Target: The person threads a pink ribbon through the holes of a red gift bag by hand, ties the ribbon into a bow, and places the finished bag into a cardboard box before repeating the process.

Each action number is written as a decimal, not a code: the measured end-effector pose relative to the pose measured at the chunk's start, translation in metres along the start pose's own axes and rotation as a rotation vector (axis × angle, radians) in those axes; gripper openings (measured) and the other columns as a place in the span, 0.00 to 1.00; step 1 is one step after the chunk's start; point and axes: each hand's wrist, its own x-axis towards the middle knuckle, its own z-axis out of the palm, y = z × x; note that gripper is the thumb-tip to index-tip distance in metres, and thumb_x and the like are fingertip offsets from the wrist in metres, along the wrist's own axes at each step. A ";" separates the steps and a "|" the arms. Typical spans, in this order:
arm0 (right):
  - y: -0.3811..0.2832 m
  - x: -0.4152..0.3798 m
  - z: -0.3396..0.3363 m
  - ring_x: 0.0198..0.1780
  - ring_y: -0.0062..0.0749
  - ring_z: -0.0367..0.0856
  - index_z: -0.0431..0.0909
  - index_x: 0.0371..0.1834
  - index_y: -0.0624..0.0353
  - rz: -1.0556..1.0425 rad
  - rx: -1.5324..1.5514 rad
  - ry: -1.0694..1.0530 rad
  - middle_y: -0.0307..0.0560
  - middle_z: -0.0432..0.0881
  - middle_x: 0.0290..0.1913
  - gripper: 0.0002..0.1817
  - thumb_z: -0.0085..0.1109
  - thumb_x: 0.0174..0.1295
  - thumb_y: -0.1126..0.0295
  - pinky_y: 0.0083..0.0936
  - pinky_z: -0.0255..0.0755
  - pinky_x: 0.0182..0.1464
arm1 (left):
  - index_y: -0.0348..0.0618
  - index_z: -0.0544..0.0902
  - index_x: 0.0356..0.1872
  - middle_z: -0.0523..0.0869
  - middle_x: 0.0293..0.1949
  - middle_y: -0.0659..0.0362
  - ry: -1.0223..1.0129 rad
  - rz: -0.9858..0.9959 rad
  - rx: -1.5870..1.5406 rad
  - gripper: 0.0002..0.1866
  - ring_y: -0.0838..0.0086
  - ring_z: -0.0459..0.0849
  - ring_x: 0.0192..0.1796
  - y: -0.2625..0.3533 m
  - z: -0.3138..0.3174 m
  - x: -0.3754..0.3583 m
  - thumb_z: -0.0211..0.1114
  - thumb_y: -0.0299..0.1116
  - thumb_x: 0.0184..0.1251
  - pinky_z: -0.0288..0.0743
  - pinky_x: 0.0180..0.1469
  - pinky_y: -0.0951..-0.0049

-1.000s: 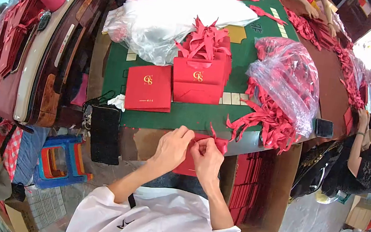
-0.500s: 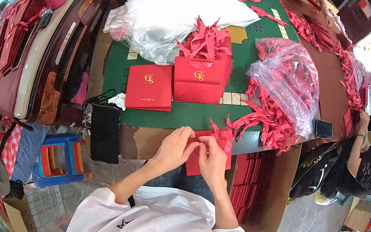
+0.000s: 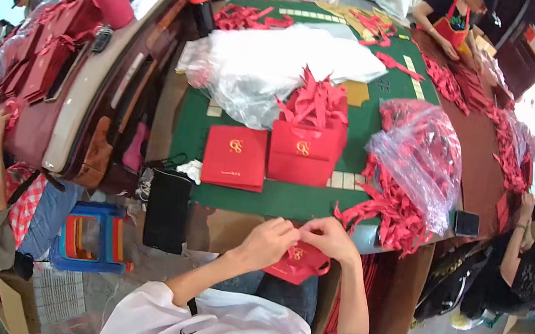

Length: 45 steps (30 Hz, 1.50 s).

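Note:
Both of my hands hold a small red paper gift bag (image 3: 298, 263) with a gold logo, just off the near edge of the green table (image 3: 284, 197). My left hand (image 3: 268, 242) pinches its top edge from the left. My right hand (image 3: 329, 237) grips the top from the right, fingers curled over the bag. A flat stack of the same red bags (image 3: 235, 156) lies on the table ahead. Next to it stand upright red bags (image 3: 305, 148) with red ribbon handles sticking out.
A clear plastic sack of red ribbons (image 3: 414, 154) spills at the right, with a phone (image 3: 466, 223) by it. A white plastic bag (image 3: 282, 65) lies further back. A black pouch (image 3: 167, 207) and a blue stool (image 3: 91, 237) are at my left. Other people work around the table.
The bag has dropped lower and turned so its gold logo faces up. My hands have shifted right along its top. My head has tilted, moving the whole scene down.

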 end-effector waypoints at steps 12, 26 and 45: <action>0.017 0.025 0.028 0.33 0.18 0.81 0.87 0.35 0.66 0.050 0.257 0.442 0.42 0.88 0.30 0.09 0.67 0.62 0.68 0.22 0.75 0.38 | 0.41 0.76 0.33 0.79 0.33 0.53 0.016 -0.171 -0.143 0.09 0.54 0.81 0.39 -0.001 -0.009 0.001 0.69 0.25 0.57 0.76 0.41 0.58; 0.000 -0.002 0.004 0.30 0.41 0.87 0.86 0.28 0.60 0.328 -0.533 0.496 0.48 0.86 0.25 0.15 0.74 0.54 0.58 0.34 0.78 0.35 | 0.40 0.80 0.38 0.82 0.32 0.53 0.056 -0.363 -0.150 0.11 0.59 0.83 0.33 -0.026 0.012 0.011 0.72 0.30 0.60 0.77 0.35 0.62; 0.030 -0.008 0.027 0.36 0.20 0.84 0.85 0.48 0.66 0.064 0.302 0.586 0.44 0.89 0.36 0.11 0.65 0.66 0.72 0.21 0.79 0.41 | 0.45 0.85 0.26 0.82 0.25 0.60 0.129 -0.384 -0.044 0.05 0.62 0.78 0.34 -0.023 0.037 0.033 0.73 0.31 0.54 0.69 0.41 0.60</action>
